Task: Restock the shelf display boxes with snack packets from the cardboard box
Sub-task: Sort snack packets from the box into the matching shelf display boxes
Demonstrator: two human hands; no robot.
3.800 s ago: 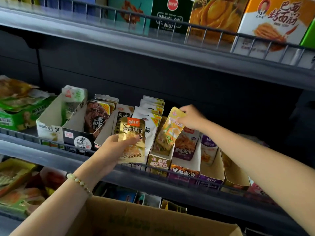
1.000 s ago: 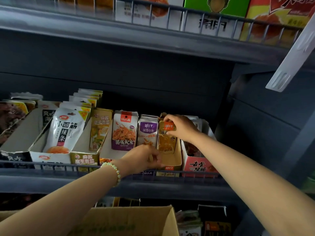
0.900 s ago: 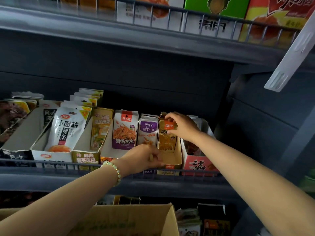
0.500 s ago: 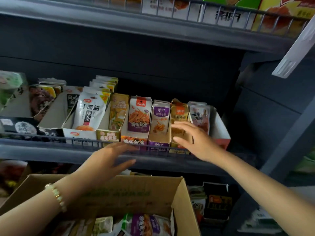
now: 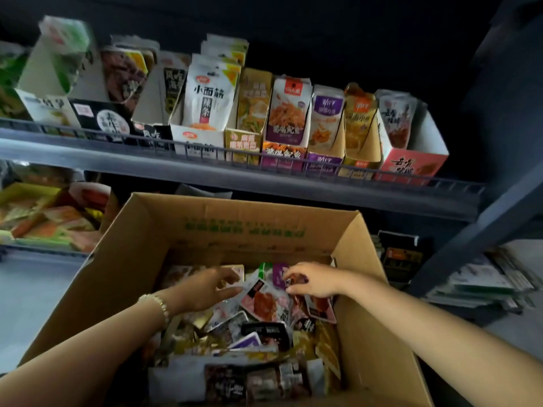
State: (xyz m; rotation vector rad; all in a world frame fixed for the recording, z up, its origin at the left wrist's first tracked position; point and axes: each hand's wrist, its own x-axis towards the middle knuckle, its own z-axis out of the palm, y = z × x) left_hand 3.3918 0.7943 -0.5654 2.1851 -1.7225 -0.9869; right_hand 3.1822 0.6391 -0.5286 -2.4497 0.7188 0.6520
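Observation:
The open cardboard box [image 5: 244, 227] stands below the shelf, with a loose pile of several snack packets [image 5: 258, 327] in it. Both hands are inside it. My left hand [image 5: 202, 289], with a bead bracelet on the wrist, hovers flat over the pile, fingers spread and holding nothing. My right hand [image 5: 317, 280] pinches the edge of a purple packet [image 5: 277, 274] that lies at the far side of the pile. Above, a row of display boxes [image 5: 411, 163] on the shelf [image 5: 264, 174] holds upright packets, among them an orange packet [image 5: 360, 121].
A wire rail runs along the shelf's front edge. A lower shelf at the left carries flat bags [image 5: 50, 218]. A dark upright post [image 5: 484, 230] slants at the right, with stacked goods [image 5: 484, 283] behind it. More small boxes [image 5: 402, 254] sit behind the cardboard box.
Both hands have left the shelf's display boxes and come down into the cardboard box. My view has tilted down with them, and my right hand has closed on a purple packet.

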